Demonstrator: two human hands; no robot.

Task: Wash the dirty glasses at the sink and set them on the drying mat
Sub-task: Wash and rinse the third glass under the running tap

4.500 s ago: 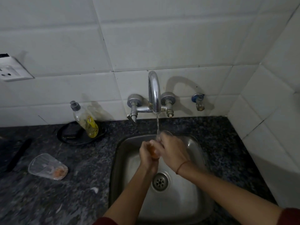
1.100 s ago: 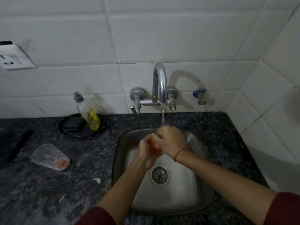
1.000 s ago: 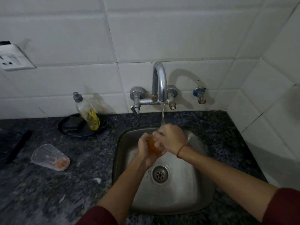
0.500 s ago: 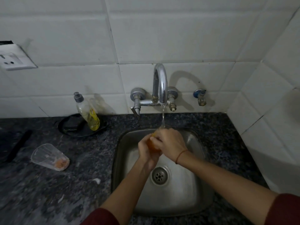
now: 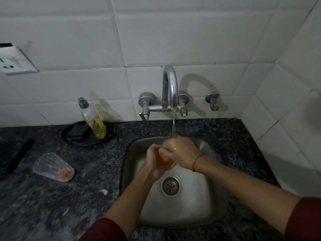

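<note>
Over the steel sink (image 5: 205,211), a clear glass (image 5: 164,160) with orange residue sits between both hands under the running tap (image 5: 170,87). My left hand (image 5: 153,160) grips it from the left and below. My right hand (image 5: 182,153) wraps over its top and right side, hiding most of the glass. Water falls onto the glass rim and my right hand. A second dirty glass (image 5: 53,166) lies on its side on the dark granite counter (image 5: 69,197) to the left, with an orange smear at its base.
A dish soap bottle (image 5: 93,119) leans in a black dish (image 5: 76,136) against the tiled wall, left of the tap. A dark flat object (image 5: 19,157) lies at the far left. A wall socket (image 5: 13,64) is upper left. The tiled side wall closes the right.
Both hands stayed under the stream, shifting slightly around the glass. The view moved a little; the glass on the counter has not moved.
</note>
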